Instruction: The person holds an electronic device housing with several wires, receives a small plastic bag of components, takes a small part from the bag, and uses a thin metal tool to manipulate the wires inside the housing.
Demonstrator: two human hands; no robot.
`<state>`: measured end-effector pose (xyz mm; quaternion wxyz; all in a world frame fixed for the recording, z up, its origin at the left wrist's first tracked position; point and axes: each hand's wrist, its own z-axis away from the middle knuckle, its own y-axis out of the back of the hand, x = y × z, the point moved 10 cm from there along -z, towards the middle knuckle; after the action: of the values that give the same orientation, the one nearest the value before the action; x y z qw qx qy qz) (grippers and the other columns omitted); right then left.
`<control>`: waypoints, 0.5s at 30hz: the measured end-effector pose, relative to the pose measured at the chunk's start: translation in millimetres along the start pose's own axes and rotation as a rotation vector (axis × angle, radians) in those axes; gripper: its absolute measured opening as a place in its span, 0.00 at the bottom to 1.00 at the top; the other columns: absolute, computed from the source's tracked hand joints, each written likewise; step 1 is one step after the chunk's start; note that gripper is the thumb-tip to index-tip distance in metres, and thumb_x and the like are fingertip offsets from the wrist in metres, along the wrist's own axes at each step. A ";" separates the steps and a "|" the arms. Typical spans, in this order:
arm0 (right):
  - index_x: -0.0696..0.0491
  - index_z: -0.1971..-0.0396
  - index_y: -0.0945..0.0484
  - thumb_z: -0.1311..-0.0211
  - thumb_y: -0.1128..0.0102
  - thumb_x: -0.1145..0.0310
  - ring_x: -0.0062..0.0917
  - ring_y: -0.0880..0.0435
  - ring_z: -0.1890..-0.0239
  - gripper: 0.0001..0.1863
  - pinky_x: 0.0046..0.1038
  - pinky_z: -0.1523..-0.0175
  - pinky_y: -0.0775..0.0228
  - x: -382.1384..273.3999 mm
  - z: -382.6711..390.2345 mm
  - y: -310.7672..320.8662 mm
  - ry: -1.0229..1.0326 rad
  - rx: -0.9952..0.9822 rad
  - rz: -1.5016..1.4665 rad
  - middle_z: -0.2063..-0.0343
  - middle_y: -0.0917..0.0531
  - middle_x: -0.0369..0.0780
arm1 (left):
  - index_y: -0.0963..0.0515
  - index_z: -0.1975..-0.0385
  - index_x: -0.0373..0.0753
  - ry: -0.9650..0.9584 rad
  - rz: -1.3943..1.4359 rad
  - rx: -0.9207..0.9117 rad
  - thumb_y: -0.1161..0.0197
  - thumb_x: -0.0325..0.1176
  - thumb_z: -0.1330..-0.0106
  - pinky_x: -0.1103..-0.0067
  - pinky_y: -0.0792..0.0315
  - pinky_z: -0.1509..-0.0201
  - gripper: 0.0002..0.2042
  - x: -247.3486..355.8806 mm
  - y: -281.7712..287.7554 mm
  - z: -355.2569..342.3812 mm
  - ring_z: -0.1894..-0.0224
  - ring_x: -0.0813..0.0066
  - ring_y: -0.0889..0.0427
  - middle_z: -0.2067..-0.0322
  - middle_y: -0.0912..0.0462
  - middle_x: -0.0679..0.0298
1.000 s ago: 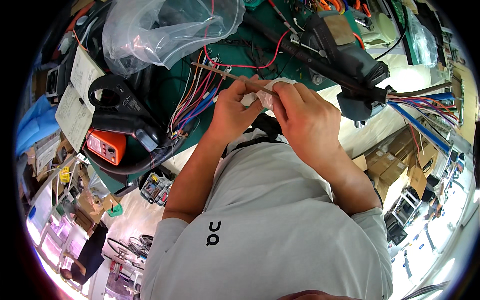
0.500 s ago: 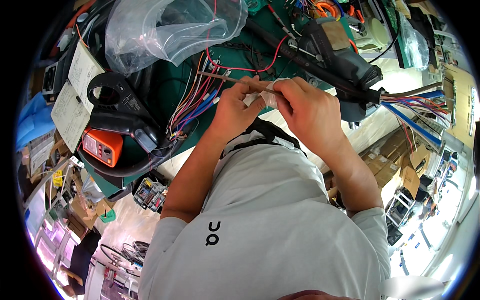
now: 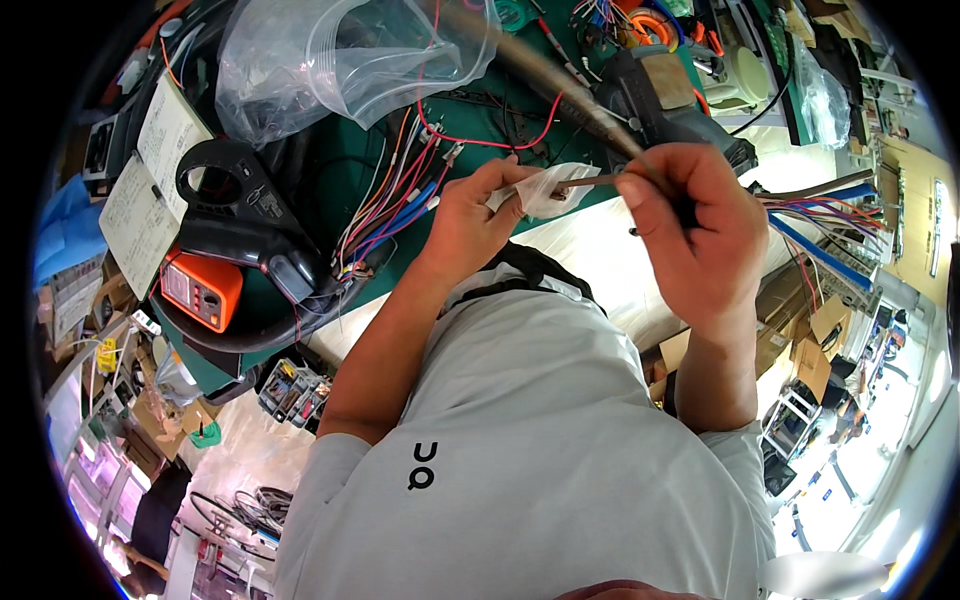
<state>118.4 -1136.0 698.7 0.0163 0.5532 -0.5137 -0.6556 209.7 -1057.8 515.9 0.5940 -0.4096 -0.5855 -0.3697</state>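
Note:
My left hand [image 3: 480, 213] is closed on a small translucent plastic wrap [image 3: 545, 190], pinching it above the green work mat [image 3: 340, 128]. My right hand [image 3: 690, 225] is closed on a thin brown strip [image 3: 600, 180], one stretch of which reaches into the wrap. A long blurred brown streak rises up-left from the right fingers, apparently the strip in motion. Just left of my hands, a bundle of coloured wires with connectors [image 3: 390, 205] lies on the mat.
An open notebook [image 3: 140, 220], orange meter [image 3: 200, 292], black handheld device [image 3: 230, 240] and large clear bag [image 3: 300, 70] lie left. A thick cable with loose wires [image 3: 820, 200] and grey housing [image 3: 640, 90] are right. Boxes stand below; another person [image 3: 150, 520] is at lower left.
My right hand has moved rightward, away from my left, drawing the brown strip along with a blurred upward swing. More of the wrap now shows in my left hand.

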 end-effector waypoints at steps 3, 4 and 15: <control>0.59 0.68 0.24 0.34 0.46 0.71 0.16 0.25 0.82 0.07 0.17 0.76 0.34 -0.1 3.9 34.6 0.083 0.275 -0.182 0.77 0.20 0.38 | 0.24 0.62 0.34 0.015 -0.053 0.060 0.39 0.22 0.37 0.79 0.30 0.47 0.06 -4.8 5.4 1.3 0.56 0.78 0.20 0.66 0.19 0.66; 0.60 0.69 0.24 0.31 0.51 0.69 0.18 0.24 0.77 0.11 0.18 0.72 0.33 1.6 4.9 41.7 0.116 0.306 -0.381 0.74 0.19 0.39 | 0.24 0.61 0.34 0.035 -0.030 0.065 0.39 0.23 0.36 0.80 0.29 0.48 0.06 -9.5 7.1 1.2 0.57 0.79 0.21 0.66 0.19 0.66; 0.60 0.69 0.20 0.35 0.42 0.70 0.24 0.22 0.69 0.09 0.22 0.63 0.32 33.3 -2.9 -16.2 0.050 0.189 -0.392 0.70 0.19 0.41 | 0.27 0.59 0.32 0.122 0.122 0.047 0.38 0.25 0.36 0.83 0.28 0.53 0.09 -18.4 6.2 -4.3 0.59 0.81 0.22 0.63 0.20 0.64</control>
<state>116.6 -1149.9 664.3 -0.1506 0.6575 -0.4552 -0.5812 216.3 -1060.1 497.3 0.6595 -0.4071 -0.5306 -0.3431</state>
